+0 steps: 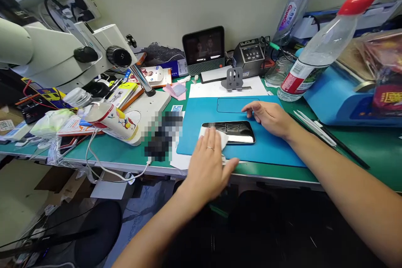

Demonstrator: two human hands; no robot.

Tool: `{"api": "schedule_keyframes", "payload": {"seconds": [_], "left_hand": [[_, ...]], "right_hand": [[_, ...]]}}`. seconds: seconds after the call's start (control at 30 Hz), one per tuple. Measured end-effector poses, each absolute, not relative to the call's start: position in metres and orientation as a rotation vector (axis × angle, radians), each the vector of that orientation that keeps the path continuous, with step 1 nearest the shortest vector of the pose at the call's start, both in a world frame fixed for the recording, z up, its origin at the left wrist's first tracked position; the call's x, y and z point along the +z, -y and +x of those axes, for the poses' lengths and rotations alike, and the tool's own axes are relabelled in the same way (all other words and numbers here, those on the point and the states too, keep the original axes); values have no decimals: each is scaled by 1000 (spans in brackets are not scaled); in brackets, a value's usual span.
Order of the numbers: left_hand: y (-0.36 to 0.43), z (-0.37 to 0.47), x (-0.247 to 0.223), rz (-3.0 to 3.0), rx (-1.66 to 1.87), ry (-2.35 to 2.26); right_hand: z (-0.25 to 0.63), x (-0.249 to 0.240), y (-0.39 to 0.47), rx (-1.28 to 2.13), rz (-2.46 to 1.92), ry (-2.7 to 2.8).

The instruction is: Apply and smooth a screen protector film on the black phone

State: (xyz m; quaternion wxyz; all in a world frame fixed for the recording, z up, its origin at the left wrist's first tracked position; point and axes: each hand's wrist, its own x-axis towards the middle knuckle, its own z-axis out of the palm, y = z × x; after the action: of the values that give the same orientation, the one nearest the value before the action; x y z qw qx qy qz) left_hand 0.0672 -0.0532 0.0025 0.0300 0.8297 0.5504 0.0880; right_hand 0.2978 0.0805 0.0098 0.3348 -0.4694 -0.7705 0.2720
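A smartphone with a glossy dark screen lies flat on a blue work mat. My left hand lies flat over its left end, fingers straight and together. Beneath those fingers a white wipe rests against the screen. My right hand is just beyond the phone's right end, its fingers loosely bent and apart with nothing seen in them. Behind the phone, a thin black rounded outline, like a clear screen protector, lies on the mat, partly behind my right fingertips.
A microscope stands at left, near a tilted bottle and a blurred dark object with a white cable. A smart display is at the back. At right are a red-capped bottle, a blue machine and tweezers.
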Motion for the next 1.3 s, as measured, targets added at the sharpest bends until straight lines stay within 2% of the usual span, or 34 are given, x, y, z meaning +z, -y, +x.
{"api": "schedule_keyframes", "payload": {"seconds": [0.2, 0.57, 0.77, 1.0, 1.17, 1.3], "left_hand": [[30, 56, 5, 2428, 211, -1859], [20, 175, 14, 2616, 238, -1768], [48, 121, 4, 2674, 342, -1655], [51, 55, 2, 2557, 220, -1802], [18, 74, 5, 2447, 194, -1899], [7, 118, 11, 2512, 205, -1730]], "right_hand": [[296, 8, -84, 759, -1243, 2009], [296, 5, -83, 780, -1227, 1889], [298, 3, -82, 789, -1247, 1911], [300, 1, -86, 745, -1231, 1972], [299, 0, -86, 695, -1213, 1988], [298, 3, -84, 722, -1197, 1985]]}}
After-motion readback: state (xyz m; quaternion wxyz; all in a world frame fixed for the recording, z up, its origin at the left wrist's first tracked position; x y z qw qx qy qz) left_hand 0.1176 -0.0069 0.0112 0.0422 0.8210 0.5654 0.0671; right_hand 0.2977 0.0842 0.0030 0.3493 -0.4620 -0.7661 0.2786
